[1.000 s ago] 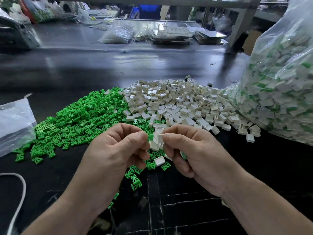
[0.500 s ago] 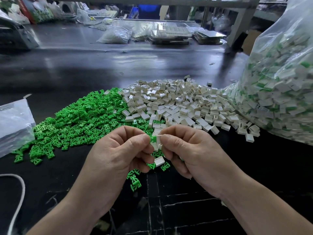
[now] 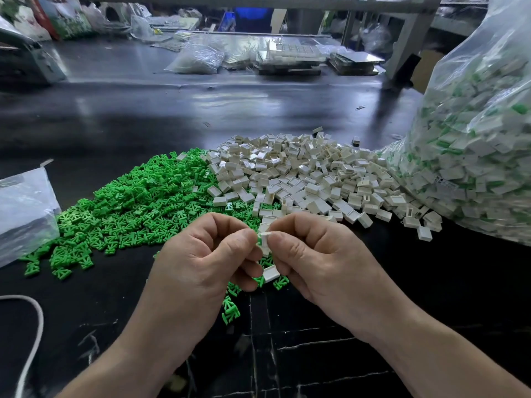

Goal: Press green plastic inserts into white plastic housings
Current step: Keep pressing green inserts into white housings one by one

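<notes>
Insert (image 3: 259, 240) is sitting deeper in housing (image 3: 266, 239) vs 0.5 s ago; L hand (image 3: 201, 262) is pinching insert, R hand (image 3: 324, 262) is pinching housing, just in front of white pile (image 3: 301, 173).

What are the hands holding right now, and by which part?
The right hand pinches a white housing by its right end; the left hand pinches the green insert at its left end.

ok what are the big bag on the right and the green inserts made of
Big bag: thin clear plastic film, glossy; it wrinkles, glints and is see-through. Green inserts: seemingly rigid moulded plastic, evenly coloured, slight sheen, identical sharp shapes.
</notes>
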### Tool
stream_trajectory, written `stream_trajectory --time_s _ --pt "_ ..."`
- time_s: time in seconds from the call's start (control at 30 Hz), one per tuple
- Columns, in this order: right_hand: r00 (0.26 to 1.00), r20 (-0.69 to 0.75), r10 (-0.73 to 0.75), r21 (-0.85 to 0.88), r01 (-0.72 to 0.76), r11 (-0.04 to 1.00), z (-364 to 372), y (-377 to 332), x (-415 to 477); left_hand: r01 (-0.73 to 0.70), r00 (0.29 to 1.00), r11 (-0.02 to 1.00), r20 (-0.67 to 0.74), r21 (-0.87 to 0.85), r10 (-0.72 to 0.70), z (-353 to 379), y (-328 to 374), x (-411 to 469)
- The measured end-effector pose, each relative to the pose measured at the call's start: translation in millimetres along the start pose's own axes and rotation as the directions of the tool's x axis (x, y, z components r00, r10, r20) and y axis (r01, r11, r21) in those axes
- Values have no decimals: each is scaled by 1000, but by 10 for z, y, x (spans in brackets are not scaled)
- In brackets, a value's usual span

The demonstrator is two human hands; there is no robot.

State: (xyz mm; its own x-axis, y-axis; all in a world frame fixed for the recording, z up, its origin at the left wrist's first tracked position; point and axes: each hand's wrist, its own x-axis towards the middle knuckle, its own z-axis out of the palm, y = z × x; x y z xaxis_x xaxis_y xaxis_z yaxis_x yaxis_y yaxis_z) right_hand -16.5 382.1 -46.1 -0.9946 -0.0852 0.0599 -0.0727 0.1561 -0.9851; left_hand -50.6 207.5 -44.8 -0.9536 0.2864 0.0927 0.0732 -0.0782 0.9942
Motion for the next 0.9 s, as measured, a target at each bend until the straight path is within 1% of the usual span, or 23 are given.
stream_trajectory --time_s 0.1,0.13,0.27,0.37,0.53,0.6,0.7,0.9 --pt "999 25 46 186 -50 981 8 -30 0 83 995 983 69 -163 -72 13 20 3" --pt "998 30 55 220 -60 974 9 -43 -1 105 993 972 81 -210 -90 23 22 2" --pt "995 57 81 275 -94 957 20 -69 0 184 979 922 144 -340 -142 43 26 -7" --pt "992 82 99 344 -121 931 41 -69 -7 283 950 848 249 -447 -187 53 53 -12" --pt "984 142 108 481 -164 861 52 -66 -6 343 914 761 382 -551 -135 50 61 -6" --pt "981 164 107 537 -180 824 43 -70 -2 357 908 727 402 -587 -122 67 54 -5" --pt "976 187 108 553 -196 810 30 -72 5 356 917 725 371 -590 -147 85 41 -1" --pt "964 230 133 466 -229 855 -20 -64 -4 414 896 710 391 -569 -210 52 44 25"
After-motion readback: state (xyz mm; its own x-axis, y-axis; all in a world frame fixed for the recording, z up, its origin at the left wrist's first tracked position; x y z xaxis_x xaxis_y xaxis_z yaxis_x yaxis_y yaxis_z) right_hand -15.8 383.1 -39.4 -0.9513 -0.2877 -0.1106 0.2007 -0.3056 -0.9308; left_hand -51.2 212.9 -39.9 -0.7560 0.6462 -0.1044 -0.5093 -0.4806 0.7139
